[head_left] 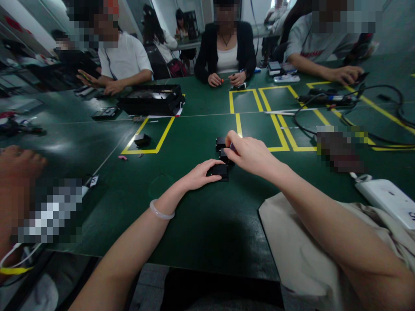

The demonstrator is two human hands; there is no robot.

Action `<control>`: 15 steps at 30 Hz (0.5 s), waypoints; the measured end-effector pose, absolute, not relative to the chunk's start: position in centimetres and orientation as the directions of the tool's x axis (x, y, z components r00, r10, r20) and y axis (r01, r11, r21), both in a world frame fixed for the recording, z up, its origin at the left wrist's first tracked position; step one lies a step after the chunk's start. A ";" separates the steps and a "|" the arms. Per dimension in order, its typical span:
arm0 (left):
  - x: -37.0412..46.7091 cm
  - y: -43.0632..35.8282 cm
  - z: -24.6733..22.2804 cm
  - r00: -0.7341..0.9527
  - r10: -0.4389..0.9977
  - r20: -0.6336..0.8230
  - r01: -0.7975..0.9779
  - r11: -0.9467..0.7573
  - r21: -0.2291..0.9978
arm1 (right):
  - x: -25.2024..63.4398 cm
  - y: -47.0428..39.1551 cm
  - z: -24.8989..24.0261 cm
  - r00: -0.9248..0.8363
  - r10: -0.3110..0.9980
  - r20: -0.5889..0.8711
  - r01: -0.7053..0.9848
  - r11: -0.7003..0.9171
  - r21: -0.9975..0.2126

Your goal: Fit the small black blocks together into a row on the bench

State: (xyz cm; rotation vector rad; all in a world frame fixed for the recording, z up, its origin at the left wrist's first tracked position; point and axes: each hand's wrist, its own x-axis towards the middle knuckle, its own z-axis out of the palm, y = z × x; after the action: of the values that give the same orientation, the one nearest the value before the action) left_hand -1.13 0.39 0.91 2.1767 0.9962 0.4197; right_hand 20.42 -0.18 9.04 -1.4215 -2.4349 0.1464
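Counter (pixel 194 224) smooth, dark green, faintly glossy, marked off with flat yellow tape (pixel 142 151). Three small black blocks, square-edged and hard-looking, sit in a short row ahead of the wearer. Left grip (pixel 202 174) grasps the nearest block (pixel 219 172), fingers along its far side, thumb along the near one; pale, smooth ring-shaped bracelet (pixel 161 211) at that wrist. Right grip (pixel 251 151), thumb and forefinger bent close together, is at the right side of the middle block (pixel 223 154) and the farthest block (pixel 221 141); cannot tell whether it grasps anything. Open black box (pixel 147 106), straight-walled, farther off to the left; contents dark and shiny, too unclear to name. Creased beige cloth (pixel 292 233) under the right forearm, soft-looking.
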 end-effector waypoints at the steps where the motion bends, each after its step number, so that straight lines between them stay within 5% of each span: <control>1: -1.1 0.4 0.9 0.652 0.758 0.004 0.532 -0.462 0.709 | 20.4 -0.1 9.1 -0.456 0.864 0.213 0.835 0.498 -0.232; 15: -1.1 0.3 1.1 0.653 0.757 -0.005 0.534 -0.456 0.712 | 20.4 -0.1 9.2 -0.458 0.868 0.193 0.846 0.492 -0.205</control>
State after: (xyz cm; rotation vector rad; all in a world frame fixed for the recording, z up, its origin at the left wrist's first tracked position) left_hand -1.11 0.32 1.08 2.1696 0.9968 0.4103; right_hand 20.39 -0.11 9.16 -1.4544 -2.4691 0.1145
